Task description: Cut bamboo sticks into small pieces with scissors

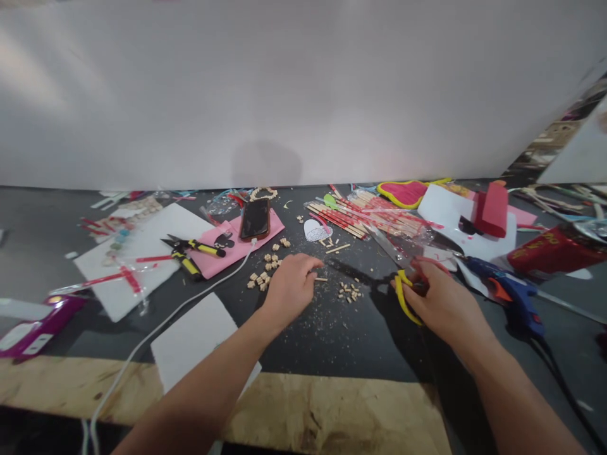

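My left hand [291,284] hovers low over the dark tabletop, its index finger stretched out and apart from the thumb. A short piece of wooden stick [321,279] shows right at the thumb tip. My right hand [439,294] is wrapped round the yellow handle of scissors [405,297], their blades pointing away to the upper left. Between the hands lies a small pile of cut stick pieces [349,292]. Small blocks of glued sticks [258,280] stand left of my left hand. A white paper shape with drawn lines [317,230] lies beyond, close to a longer stick [337,249].
Chopsticks in red wrappers [374,212] lie behind. On the right are a blue glue gun [512,294], a red can [554,249] and a red block [492,210]. To the left lie pliers [183,262], a phone [255,219] with a white cable [190,297] and white paper [194,338].
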Action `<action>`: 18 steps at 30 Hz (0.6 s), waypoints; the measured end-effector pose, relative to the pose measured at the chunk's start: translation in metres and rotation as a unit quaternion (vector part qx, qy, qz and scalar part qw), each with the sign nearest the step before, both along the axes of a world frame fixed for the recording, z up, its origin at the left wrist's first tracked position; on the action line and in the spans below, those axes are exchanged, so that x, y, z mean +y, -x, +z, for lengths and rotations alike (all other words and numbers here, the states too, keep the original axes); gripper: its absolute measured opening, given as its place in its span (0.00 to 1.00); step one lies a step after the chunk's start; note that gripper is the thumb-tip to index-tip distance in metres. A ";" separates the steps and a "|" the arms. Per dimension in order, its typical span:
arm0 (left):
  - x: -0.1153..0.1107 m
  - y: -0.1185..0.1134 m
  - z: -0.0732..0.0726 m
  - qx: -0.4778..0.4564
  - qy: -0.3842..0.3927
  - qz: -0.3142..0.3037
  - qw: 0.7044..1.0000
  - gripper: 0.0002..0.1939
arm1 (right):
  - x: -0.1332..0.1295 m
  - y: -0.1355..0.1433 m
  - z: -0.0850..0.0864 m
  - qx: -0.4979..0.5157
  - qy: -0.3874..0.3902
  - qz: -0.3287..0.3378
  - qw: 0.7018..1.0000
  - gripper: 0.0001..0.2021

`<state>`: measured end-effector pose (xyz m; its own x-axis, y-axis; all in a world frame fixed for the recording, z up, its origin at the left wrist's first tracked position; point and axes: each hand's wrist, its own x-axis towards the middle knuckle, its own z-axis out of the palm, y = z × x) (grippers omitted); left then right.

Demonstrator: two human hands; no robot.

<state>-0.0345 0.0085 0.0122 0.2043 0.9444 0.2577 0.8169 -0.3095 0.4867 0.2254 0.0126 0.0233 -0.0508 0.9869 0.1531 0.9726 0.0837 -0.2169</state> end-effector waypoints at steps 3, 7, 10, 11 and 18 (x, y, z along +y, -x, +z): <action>0.000 0.000 -0.002 0.033 0.015 -0.009 0.999 0.09 | 0.002 -0.003 -0.002 -0.046 0.029 -0.001 0.999 0.22; -0.001 -0.001 -0.002 0.079 0.033 -0.020 0.996 0.06 | 0.001 -0.002 0.003 -0.104 0.072 -0.022 0.992 0.21; -0.001 -0.002 0.000 0.100 0.029 -0.026 0.994 0.07 | -0.002 -0.003 0.010 -0.131 0.099 -0.039 0.986 0.20; -0.001 -0.003 0.000 0.102 0.027 -0.026 0.994 0.07 | -0.003 -0.004 0.012 -0.138 0.111 -0.044 0.983 0.19; -0.002 -0.008 0.005 0.019 0.008 0.002 1.000 0.08 | -0.005 -0.009 0.012 -0.154 0.094 -0.020 0.983 0.16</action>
